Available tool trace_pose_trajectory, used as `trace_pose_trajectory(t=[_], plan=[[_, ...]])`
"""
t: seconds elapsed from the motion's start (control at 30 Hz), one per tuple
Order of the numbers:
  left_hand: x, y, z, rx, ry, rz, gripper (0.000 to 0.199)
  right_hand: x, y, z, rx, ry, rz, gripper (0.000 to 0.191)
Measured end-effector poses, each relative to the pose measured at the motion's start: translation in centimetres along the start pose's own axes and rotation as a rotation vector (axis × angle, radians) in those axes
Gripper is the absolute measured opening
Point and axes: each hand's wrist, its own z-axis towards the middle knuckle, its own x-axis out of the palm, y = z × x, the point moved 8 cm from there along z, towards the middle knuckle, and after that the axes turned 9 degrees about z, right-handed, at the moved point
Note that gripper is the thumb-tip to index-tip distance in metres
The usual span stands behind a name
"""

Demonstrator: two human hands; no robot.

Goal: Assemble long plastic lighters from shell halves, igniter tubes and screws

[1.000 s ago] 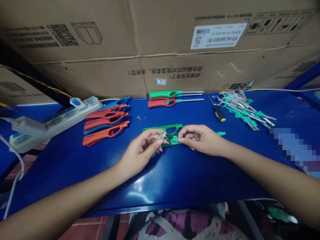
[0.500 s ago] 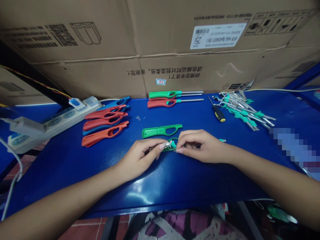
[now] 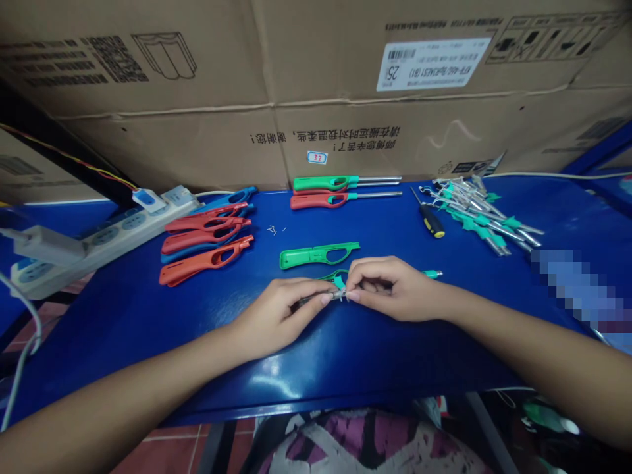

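Both hands, left hand (image 3: 276, 316) and right hand (image 3: 390, 289), have drawn nearer the blue table's (image 3: 345, 368) front edge, fingertips pinching a small teal-and-metal lighter insert (image 3: 338, 288) at centre frame; the green plastic lighter shell (image 3: 318, 254) lies just behind, bare surface around.

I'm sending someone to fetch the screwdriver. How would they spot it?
On the blue table, look at the far right, near the cardboard boxes. Just left of the tangled pile of metal tubes with teal fittings lies the small screwdriver, the only thing with a black-and-yellow handle.
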Motion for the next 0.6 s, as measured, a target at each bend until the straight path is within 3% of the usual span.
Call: trace_pose_trajectory(t=[0.4,0.6], plan=[[-0.2,-0.4,0.2,0.0,0.004,-0.027,0.027,-0.3,-1.1,0.1,0.102,-0.023,-0.015,0.022],[0.0,0.5,0.1,-0.067,0.024,-0.119,0.029,-0.5,-1.4,-0.1,0.129,-0.041,0.008,0.023]])
